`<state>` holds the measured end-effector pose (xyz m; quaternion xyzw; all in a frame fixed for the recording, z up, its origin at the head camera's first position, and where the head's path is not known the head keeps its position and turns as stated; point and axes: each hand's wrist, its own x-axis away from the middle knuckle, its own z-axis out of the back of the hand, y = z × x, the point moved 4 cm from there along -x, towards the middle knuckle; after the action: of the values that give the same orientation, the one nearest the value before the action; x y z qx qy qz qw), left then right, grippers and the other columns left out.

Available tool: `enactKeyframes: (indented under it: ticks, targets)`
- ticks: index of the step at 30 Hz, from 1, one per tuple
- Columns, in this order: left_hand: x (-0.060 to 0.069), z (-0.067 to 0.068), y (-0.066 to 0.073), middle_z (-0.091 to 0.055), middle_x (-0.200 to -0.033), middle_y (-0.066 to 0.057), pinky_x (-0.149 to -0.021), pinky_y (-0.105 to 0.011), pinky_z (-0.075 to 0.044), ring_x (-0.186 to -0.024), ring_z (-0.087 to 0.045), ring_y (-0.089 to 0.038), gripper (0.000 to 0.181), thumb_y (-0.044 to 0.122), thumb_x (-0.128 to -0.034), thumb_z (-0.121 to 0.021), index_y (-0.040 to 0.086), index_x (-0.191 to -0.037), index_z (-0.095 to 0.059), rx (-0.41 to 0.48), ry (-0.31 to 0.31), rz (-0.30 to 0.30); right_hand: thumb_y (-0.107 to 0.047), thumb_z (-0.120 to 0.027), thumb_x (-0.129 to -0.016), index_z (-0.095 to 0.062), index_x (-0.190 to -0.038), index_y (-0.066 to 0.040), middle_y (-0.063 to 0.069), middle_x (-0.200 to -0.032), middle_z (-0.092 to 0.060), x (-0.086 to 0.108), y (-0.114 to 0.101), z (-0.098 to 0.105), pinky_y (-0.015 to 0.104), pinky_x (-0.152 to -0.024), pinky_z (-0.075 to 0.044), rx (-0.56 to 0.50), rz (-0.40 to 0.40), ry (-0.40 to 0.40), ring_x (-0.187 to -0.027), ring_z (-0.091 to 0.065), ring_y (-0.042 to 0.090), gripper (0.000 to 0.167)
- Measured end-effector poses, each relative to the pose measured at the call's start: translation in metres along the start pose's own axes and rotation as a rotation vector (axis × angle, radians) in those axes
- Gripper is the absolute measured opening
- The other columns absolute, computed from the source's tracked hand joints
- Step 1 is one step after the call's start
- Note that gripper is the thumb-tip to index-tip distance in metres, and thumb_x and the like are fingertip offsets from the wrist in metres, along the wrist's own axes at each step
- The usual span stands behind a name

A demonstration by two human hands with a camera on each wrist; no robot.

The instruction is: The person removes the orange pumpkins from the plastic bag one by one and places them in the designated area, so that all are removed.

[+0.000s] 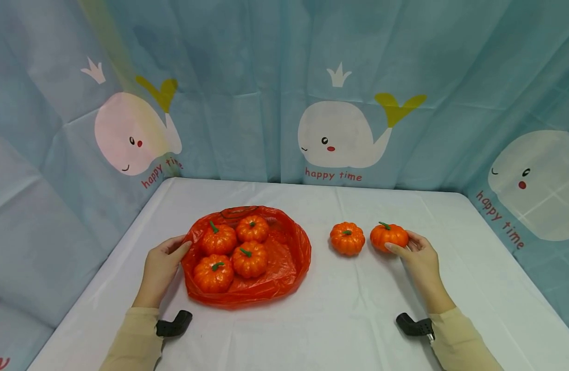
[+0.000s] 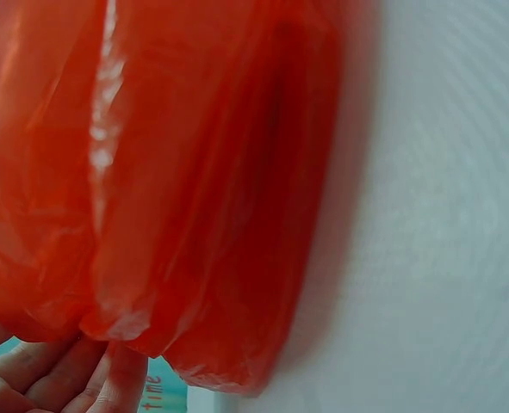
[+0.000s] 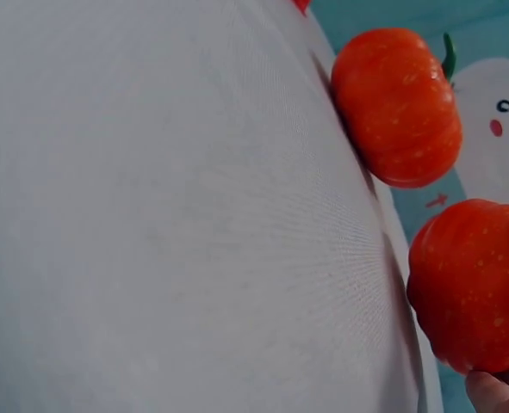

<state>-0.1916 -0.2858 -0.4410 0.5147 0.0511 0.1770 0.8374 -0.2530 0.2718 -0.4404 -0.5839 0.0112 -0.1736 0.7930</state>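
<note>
A red plastic bag (image 1: 284, 268) lies wide open on the table with several small orange pumpkins (image 1: 249, 259) inside, each with a green stem. At its left rim my left hand (image 1: 163, 265) pinches the plastic between thumb and fingers; the left wrist view shows the bag's outer side (image 2: 194, 172) and curled fingers under its edge. My right hand (image 1: 420, 257) grips another small pumpkin (image 1: 389, 236) from its right side, thumb in front. Whether that pumpkin touches the table I cannot tell. Just left of it, one loose pumpkin (image 1: 347, 238) sits on the cloth.
A white cloth (image 1: 312, 330) covers the table. Behind and at both sides hangs a blue curtain (image 1: 247, 129) with printed whales. Black wrist devices (image 1: 175, 324) are worn at both sleeves.
</note>
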Motion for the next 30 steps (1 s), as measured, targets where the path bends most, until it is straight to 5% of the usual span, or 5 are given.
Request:
enactKeyframes:
  ticks: [30]
  targets:
    - [0.0010,0.0001,0.0012,-0.054,-0.144,-0.022,-0.078,-0.001,-0.045,-0.131,-0.050,-0.034,0.060,0.046,-0.1006,-0.052,0.003,-0.141,-0.053,-0.007,0.000,0.000,-0.021,-0.075,-0.089,-0.015,-0.159,-0.008,0.012,-0.167,-0.013,-0.0063,0.0051,-0.0011,0.043,-0.119,-0.028,-0.003,-0.042,-0.092,-0.153,-0.021,0.030,0.093]
